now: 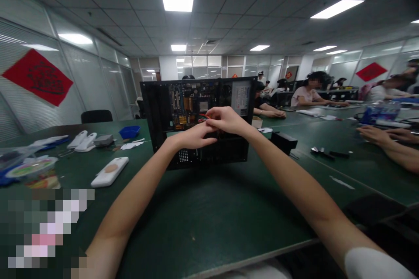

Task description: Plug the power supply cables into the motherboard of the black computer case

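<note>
An open black computer case (157,113) stands on its side on the green table (203,209), its motherboard (186,107) facing me. Both my arms reach into it. My right hand (227,120) is closed in a pinch on thin coloured wires (203,117) near the board's lower right. My left hand (194,136) sits just below and left of it, fingers pressed together and touching the right hand; what it holds is hidden.
A white phone-like slab (109,171) lies left of the case, with a blue tray (129,131), white tools and packets further left. Small black parts (330,153) lie to the right. Other people sit at the far and right sides; someone's hands (376,134) rest at the right.
</note>
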The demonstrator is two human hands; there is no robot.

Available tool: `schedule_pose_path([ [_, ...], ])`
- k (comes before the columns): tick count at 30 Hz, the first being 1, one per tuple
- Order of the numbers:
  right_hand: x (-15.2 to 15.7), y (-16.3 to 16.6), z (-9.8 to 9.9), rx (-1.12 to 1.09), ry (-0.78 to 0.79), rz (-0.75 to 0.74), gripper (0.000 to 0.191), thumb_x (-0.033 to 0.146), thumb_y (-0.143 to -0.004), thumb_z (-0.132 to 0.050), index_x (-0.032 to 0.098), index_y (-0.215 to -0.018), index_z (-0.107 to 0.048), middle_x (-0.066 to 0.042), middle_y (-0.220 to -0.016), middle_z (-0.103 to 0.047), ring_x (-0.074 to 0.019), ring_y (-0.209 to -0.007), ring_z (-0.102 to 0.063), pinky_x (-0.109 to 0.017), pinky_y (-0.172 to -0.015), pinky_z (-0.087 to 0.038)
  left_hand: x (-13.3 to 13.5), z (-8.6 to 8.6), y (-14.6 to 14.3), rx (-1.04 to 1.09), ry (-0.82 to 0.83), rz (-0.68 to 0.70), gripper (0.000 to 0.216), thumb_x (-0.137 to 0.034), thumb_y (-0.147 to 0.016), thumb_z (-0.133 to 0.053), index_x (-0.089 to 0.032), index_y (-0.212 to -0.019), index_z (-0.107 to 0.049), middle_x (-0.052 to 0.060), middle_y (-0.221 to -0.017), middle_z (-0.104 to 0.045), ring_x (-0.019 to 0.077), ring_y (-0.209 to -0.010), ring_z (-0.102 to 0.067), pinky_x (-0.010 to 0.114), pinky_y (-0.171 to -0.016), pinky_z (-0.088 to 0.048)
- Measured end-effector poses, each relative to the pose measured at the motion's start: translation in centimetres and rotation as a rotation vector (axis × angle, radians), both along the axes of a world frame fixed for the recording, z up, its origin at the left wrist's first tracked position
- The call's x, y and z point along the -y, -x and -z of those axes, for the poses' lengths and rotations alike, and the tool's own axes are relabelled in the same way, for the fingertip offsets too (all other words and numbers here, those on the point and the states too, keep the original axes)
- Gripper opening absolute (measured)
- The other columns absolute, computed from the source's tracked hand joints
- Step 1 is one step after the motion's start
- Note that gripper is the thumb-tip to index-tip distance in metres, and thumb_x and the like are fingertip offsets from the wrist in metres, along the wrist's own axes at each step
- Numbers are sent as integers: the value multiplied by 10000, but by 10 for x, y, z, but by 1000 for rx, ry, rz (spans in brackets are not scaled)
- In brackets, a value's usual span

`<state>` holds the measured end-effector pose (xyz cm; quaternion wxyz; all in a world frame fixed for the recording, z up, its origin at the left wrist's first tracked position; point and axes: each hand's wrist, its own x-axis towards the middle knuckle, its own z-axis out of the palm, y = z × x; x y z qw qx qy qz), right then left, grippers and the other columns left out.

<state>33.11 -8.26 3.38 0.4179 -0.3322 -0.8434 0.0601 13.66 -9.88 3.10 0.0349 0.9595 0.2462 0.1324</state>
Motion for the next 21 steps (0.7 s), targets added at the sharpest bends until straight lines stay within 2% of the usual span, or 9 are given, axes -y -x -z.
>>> schedule_pose_path([
  [3,2,-1,-8,-145,197,-60,252,388,-864,-719,169,-984,-687,-35,-753,-746,-184,-651,-673,-274,-572,-496,7,-12,18,-74,27,4,492,-439,-1020,-540,-173,-1429,-607,110,-1555,-522,282,-1442,-460,374,-1228,-319],
  [5,7,-5,-10,-261,309,-102,244,379,-856,-731,179,-975,-660,-38,-726,-749,-191,-639,-684,-275,-560,-508,6,-18,31,-89,35,-51,518,-468,-1006,-565,-181,-1434,-609,113,-1559,-522,301,-1434,-477,392,-1215,-338],
  [8,19,-12,-13,-361,457,-175,246,331,-837,-735,180,-1019,-668,-43,-722,-758,-210,-678,-722,-289,-598,-557,-4,-16,42,136,35,-144,615,-424,-955,-652,-163,-1499,-535,158,-1419,-639,316,-1282,-614,452,-1110,-459],
  [10,25,-16,-15,-351,536,-220,235,297,-816,-734,175,-1011,-685,-49,-757,-769,-211,-694,-734,-294,-624,-580,-14,-10,38,379,101,-85,750,-351,-900,-724,-151,-1563,-435,179,-1358,-674,303,-1208,-664,461,-1046,-514],
  [13,29,-17,-15,-303,586,-256,183,255,-790,-736,182,-943,-665,-48,-809,-777,-197,-649,-729,-290,-600,-585,-25,0,23,621,272,106,797,-265,-845,-771,-115,-1550,-430,197,-1314,-694,281,-1159,-696,437,-1005,-554],
  [15,29,-16,-15,-294,585,-260,183,252,-796,-736,193,-939,-639,-44,-827,-777,-193,-639,-729,-284,-577,-581,-29,3,14,702,330,151,727,-247,-833,-777,-87,-1487,-502,191,-1239,-727,274,-1094,-721,413,-947,-585],
  [18,30,-14,-15,-271,570,-274,188,285,-833,-734,195,-958,-628,-44,-834,-772,-189,-666,-735,-278,-590,-586,-27,2,10,746,324,108,653,-245,-829,-784,-89,-1425,-565,155,-1126,-763,252,-978,-745,375,-847,-611],
  [21,34,-14,-17,-217,577,-274,207,343,-882,-715,190,-995,-633,-48,-837,-768,-188,-683,-736,-271,-580,-580,-22,-2,15,725,228,37,656,-258,-826,-795,-91,-1419,-571,112,-1002,-775,213,-851,-740,328,-759,-603],
])
